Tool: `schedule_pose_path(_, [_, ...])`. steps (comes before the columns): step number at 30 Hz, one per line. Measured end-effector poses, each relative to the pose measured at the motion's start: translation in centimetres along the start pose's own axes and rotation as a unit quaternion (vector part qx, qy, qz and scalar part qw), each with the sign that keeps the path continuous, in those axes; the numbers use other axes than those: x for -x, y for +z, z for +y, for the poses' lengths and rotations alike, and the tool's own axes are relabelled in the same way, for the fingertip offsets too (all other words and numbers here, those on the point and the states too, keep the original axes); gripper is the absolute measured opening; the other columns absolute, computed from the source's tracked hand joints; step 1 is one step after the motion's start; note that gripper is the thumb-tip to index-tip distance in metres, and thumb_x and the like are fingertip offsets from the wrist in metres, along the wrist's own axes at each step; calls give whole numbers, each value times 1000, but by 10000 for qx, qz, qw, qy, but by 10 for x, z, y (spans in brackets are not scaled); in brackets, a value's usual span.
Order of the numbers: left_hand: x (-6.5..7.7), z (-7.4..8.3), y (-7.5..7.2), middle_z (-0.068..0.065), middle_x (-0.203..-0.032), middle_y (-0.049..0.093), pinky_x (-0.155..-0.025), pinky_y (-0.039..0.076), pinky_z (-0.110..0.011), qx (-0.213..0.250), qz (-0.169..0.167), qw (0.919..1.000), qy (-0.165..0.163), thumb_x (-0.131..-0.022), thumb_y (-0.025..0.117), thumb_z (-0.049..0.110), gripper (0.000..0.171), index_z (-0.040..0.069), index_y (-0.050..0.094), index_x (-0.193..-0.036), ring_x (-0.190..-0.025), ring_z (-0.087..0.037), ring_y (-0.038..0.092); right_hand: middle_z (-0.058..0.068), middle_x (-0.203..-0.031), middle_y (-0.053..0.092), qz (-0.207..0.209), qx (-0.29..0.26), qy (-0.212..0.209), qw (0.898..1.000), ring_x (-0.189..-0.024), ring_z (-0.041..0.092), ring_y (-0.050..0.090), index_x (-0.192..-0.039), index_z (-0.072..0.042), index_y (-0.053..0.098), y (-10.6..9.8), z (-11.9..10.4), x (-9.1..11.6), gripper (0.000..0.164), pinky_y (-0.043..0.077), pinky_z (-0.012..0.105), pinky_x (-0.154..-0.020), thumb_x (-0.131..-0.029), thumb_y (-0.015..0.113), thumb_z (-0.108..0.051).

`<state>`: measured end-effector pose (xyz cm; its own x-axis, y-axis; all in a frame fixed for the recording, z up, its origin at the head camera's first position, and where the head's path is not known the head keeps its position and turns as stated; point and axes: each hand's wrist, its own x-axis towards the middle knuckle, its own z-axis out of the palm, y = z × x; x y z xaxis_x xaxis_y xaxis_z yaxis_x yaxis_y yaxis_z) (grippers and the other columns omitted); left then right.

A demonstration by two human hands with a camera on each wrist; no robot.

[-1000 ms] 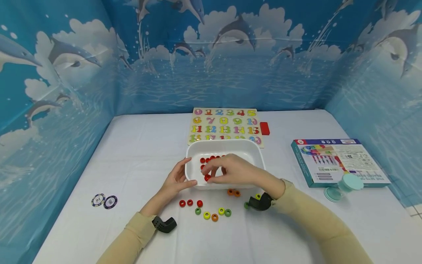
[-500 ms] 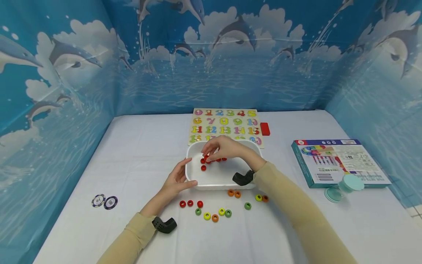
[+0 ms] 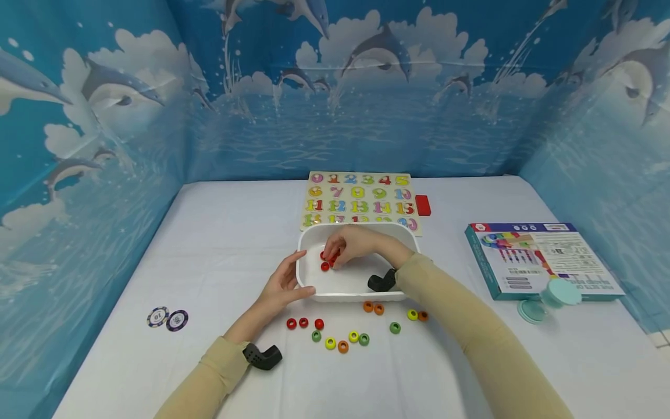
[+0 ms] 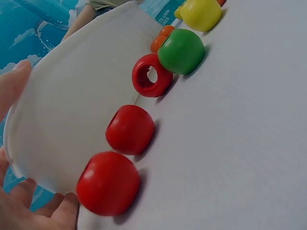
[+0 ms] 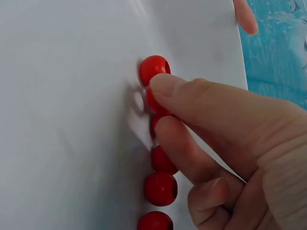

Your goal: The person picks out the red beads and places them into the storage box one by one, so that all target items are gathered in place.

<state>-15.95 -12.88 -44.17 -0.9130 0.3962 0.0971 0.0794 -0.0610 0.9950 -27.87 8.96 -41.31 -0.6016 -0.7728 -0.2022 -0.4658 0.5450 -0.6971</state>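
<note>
Head view, white table (image 3: 235, 221): loose beads (image 3: 342, 347) before you, number board (image 3: 358, 192) at the back.
White tray (image 3: 335, 285): your left hand (image 3: 281, 286) holds its near-left corner, presumably for steadiness.
Right hand (image 3: 355, 241): seems, through the overlap, to pinch one red bead (image 5: 156, 100).
Bead row (image 5: 160, 189): on the tray floor, partly hidden behind that hand.

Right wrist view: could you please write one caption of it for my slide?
A right hand, fingers curled, at a row of red beads inside a white tray.
</note>
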Motion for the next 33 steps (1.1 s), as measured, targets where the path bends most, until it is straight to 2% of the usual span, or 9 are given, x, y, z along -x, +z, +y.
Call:
schedule_pose_path(6, [-1,1,0,-10,-146,17,-107,20,-38,3,10,10000,-10,-76,66,-4,76,4,24,-138,-132,-29,15,-7,-90,66,-128,-118,-12,9998,-78,11,60,-97,-14,66,-4,-4,3,22,51,25,-69,-75,72,-13])
schedule_pose_path(11, [-1,1,1,-11,-145,18,-106,22,-38,-42,17,10000,-65,-76,66,-3,76,3,23,-138,-132,-30,17,-3,-99,65,97,-285,-14,9995,-78,16,60,-104,-10,65,-19,-22,19,26,53,27,-63,-78,68,-11])
schedule_pose_path(15, [0,2,2,-10,-145,18,-106,23,-37,-115,67,9998,-154,-76,67,0,76,6,24,-139,-132,-29,18,-1,-100,64,387,-394,-564,9969,-75,18,58,-104,-10,64,-20,-46,42,25,53,31,-63,-79,67,-11])
schedule_pose_path(19, [0,1,1,-9,-145,19,-106,23,-36,-111,76,9998,-140,-76,67,-1,75,7,26,-138,-132,-27,18,-9,-97,63,645,-138,-1128,9914,-74,9,57,-103,-18,64,-3,-63,66,23,52,28,-63,-79,68,-18])
schedule_pose_path(24, [0,-4,-1,-16,-145,18,-104,25,-39,-55,-38,10000,56,-77,66,-2,75,4,23,-139,-131,-32,19,-17,-92,61,784,156,-1172,9899,-70,0,56,-104,-25,63,32,-75,87,26,51,22,-57,-79,69,-25])
schedule_pose_path(29, [-4,-20,-7,-15,-144,20,-104,26,-34,73,-109,9996,267,-76,69,3,78,6,24,-139,-130,-31,21,-12,-88,63,835,288,-1535,9842,-67,-5,53,-107,-22,61,67,-75,95,27,47,15,-52,-81,66,-27])
schedule_pose_path(33, [-5,-23,-8,-14,-144,21,-104,26,-33,108,-133,9993,318,-75,70,4,79,7,24,-139,-130,-30,22,-11,-101,62,954,704,-1807,9764,-75,-9,52,-110,-18,60,92,-67,92,28,47,12,-60,-85,61,-29])
